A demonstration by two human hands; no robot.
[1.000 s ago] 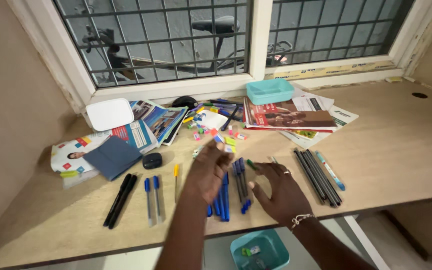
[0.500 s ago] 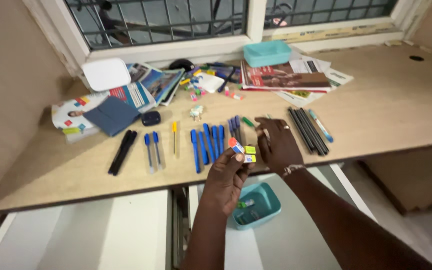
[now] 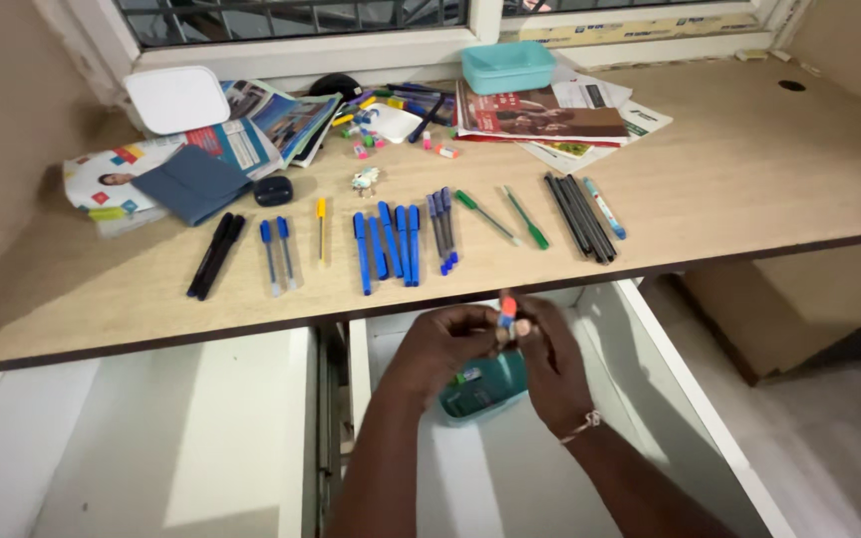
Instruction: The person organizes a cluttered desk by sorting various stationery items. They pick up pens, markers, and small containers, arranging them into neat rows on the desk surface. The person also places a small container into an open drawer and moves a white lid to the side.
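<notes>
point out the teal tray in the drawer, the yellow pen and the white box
teal tray [image 3: 480, 401], head view, on its front wall below the hands
yellow pen [image 3: 321, 225], head view, mid-barrel
white box [image 3: 175, 99], head view, middle of its lid

Both hands met above open drawer [image 3: 650, 399]: left hand [image 3: 437, 347] and right hand [image 3: 548, 351] pinching small erasers [image 3: 508, 311] at fingertips; teal box [image 3: 483, 391] just below fingers.

Small erasers [image 3: 507, 314], orange, blue & white, sat pinched upright btwn fingertips of both hands, above open drawer. Teal tray [image 3: 485, 391] lay just below at 6 o'clock, w/ few small bits inside.
</notes>
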